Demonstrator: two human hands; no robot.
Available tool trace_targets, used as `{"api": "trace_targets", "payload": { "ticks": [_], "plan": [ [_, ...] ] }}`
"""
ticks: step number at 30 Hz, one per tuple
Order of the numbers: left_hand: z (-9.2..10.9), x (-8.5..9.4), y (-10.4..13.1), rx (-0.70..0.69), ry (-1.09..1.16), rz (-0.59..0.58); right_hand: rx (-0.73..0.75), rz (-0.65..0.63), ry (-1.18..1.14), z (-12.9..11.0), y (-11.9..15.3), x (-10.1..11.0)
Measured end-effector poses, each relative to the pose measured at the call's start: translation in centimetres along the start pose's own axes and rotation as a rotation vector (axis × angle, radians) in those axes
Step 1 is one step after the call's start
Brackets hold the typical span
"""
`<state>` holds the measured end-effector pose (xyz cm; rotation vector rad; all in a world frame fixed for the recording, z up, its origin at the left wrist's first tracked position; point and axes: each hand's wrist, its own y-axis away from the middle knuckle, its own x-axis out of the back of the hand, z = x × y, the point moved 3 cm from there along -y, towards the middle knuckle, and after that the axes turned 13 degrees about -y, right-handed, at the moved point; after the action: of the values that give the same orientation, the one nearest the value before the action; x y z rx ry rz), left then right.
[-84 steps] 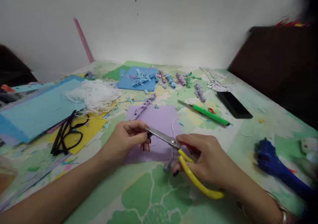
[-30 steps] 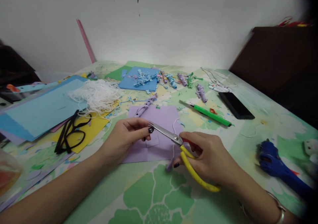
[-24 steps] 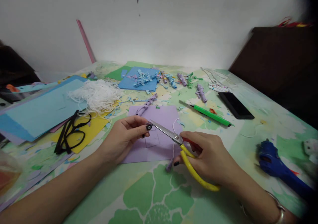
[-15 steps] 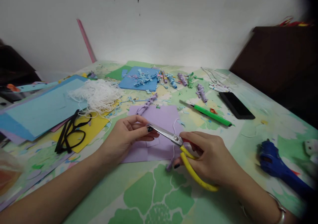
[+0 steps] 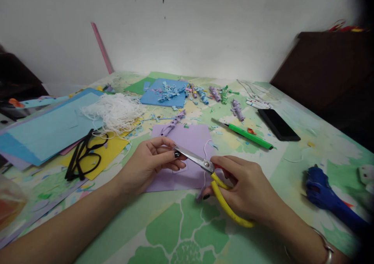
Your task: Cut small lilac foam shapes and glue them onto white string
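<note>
My right hand (image 5: 241, 182) grips yellow-handled scissors (image 5: 224, 203), their blades pointing up and left. The blade tips meet the fingers of my left hand (image 5: 154, 158), whose thumb and forefinger are pinched together; what lies between them is too small to make out. Under both hands is a purple sheet (image 5: 193, 139) on the patterned tablecloth. A white string (image 5: 205, 149) with a small purple tassel (image 5: 200, 195) hangs or lies beside the scissors, near my right fingers. Behind my left hand rests a rolled purple paper piece (image 5: 173, 123).
At left are white yarn (image 5: 115, 114), black glasses (image 5: 80, 160) and blue sheets (image 5: 55, 125). On the right lie a green cutter (image 5: 249, 136), a black phone (image 5: 278, 124) and a blue glue gun (image 5: 321, 190). Small paper rolls (image 5: 237, 110) and scraps lie farther back.
The scissor handles have shifted very slightly left and down. Fingers of my left hand have moved a little at the blade tips.
</note>
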<state>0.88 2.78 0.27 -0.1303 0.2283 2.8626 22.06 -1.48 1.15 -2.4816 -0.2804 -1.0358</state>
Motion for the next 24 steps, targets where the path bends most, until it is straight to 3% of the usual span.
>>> {"api": "trace_targets", "payload": {
  "ticks": [24],
  "plan": [
    [-0.18,0.05,0.11,-0.011,-0.024,-0.043,0.04,-0.013,-0.026,-0.17,0.16,-0.28]
  ]
}}
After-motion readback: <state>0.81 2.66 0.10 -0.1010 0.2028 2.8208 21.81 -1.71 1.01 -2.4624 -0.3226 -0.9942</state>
